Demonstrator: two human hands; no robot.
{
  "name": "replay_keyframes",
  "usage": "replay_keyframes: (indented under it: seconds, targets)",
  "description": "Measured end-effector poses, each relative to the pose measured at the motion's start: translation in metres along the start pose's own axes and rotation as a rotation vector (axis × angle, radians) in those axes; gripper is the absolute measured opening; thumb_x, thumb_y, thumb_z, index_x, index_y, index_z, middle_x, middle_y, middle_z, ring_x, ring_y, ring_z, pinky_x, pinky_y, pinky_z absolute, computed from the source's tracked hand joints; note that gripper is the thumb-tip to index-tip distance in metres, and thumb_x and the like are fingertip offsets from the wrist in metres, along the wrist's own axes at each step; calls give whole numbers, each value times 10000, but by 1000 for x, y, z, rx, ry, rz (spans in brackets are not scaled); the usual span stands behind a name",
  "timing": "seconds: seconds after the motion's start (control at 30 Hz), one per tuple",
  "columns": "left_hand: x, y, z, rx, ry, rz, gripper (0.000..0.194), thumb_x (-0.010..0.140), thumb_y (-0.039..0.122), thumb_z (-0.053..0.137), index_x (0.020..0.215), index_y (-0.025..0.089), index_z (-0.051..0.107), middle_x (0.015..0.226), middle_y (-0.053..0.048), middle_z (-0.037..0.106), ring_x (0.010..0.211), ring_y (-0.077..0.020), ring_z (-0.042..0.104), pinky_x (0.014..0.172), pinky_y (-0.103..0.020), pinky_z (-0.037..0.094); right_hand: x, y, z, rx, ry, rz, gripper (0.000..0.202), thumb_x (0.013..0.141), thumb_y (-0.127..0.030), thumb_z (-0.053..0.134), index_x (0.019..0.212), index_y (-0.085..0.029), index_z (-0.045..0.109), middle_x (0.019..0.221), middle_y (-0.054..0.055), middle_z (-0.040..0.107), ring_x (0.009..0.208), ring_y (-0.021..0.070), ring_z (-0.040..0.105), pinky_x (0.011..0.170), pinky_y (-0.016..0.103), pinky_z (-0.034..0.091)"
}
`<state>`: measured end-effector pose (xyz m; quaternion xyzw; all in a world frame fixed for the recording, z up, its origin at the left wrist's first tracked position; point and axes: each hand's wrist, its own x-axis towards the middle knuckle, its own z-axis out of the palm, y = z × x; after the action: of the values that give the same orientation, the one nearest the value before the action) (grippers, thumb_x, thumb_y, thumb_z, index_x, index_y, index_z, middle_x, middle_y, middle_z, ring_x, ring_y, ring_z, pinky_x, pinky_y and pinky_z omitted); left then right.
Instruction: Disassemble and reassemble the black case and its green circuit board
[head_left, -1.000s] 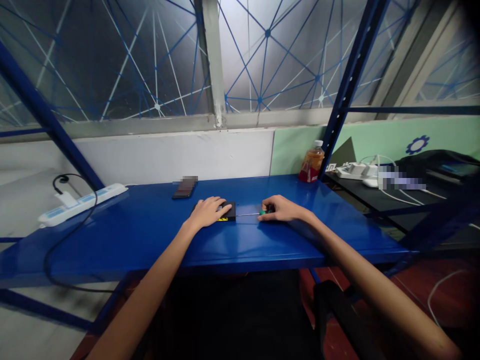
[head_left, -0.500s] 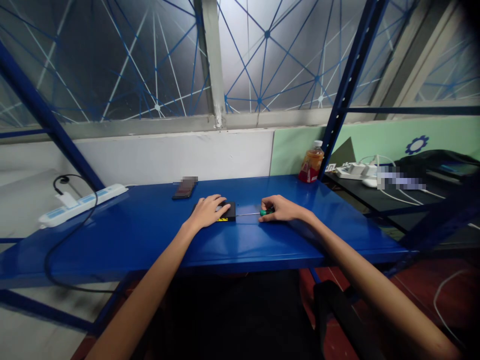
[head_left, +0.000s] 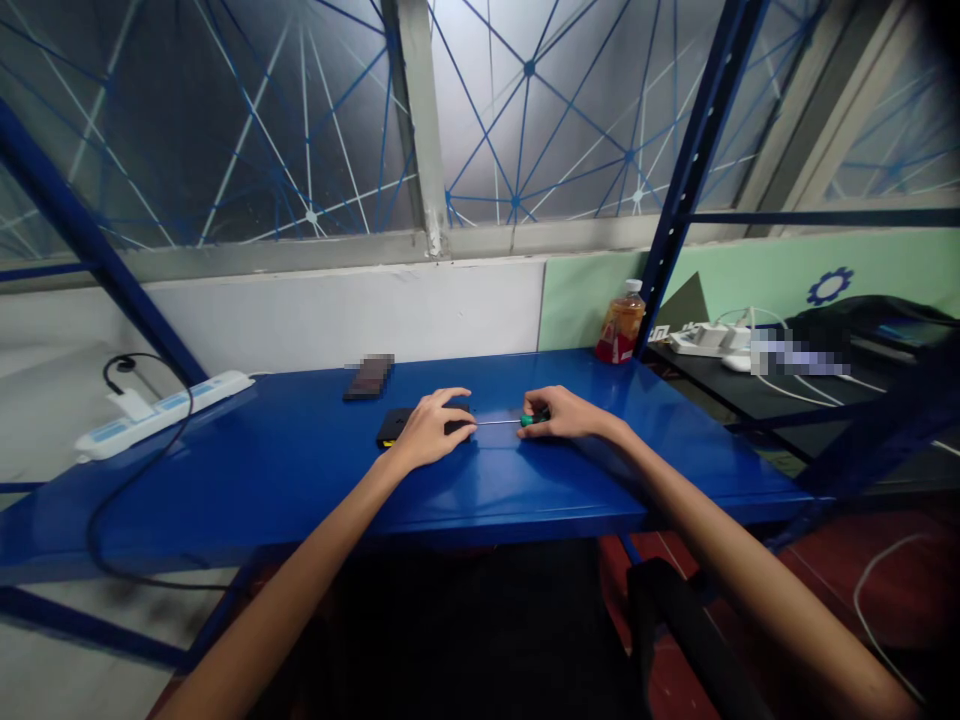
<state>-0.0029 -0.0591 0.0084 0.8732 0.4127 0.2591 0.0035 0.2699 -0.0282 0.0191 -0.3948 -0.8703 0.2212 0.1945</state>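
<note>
A flat black box (head_left: 391, 426) with a yellow marking on its front side lies on the blue table (head_left: 300, 450). My left hand (head_left: 431, 430) rests over its right half, fingers stretched and thumb apart from them. The thumb tip reaches the box's right end, close to the tip of a screwdriver (head_left: 499, 423). Pinched in my right hand (head_left: 562, 412) is the green handle of that screwdriver. Its thin metal shaft points left, level with the table, at the box's right end. My left hand hides the exact spot where the tip meets the box.
Behind the box lies a dark phone (head_left: 369, 378). A white power strip (head_left: 169, 412) with a black cable (head_left: 94, 520) runs along the left side. A bottle (head_left: 621, 325) stands at the back right, beside a blue shelf post (head_left: 679, 200). Chargers (head_left: 712, 338) sit on the black table at right.
My left hand has slid right on the box, its thumb now at the right end by the screwdriver tip. The box's left part shows more. My right hand stays nearly in place.
</note>
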Motion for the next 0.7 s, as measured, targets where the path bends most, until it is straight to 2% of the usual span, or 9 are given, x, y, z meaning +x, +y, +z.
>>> replay_keyframes:
  seconds: [0.2,0.33,0.53,0.7]
  targets:
    - [8,1,1,-12,-11,-57,183,877,328,590,853,253,756,1342,-27,562,1220,-259,514,1028,-429,409,-1,1,-3,33,16,1,361,700,-497,696,713,-176,530,647,-20,533,590,110,427,557,234,288]
    - [24,4,7,90,-72,-104,168,863,280,595,876,265,762,1302,-25,595,1208,-260,518,1011,-431,412,0,8,-8,1,126,12,363,710,-503,682,697,-185,506,644,-28,511,604,111,421,560,230,285]
    - [56,7,13,289,-107,-323,173,826,235,609,870,264,774,1214,-51,657,1167,-281,548,966,-429,414,1,15,-11,-86,179,90,366,703,-520,683,719,-189,528,672,-11,559,620,126,467,561,237,274]
    - [66,7,9,276,-195,-425,133,797,274,648,830,254,776,1027,-56,740,1049,-284,627,877,-399,455,0,11,-11,-123,171,110,358,716,-515,685,718,-192,531,693,4,584,630,133,485,565,244,277]
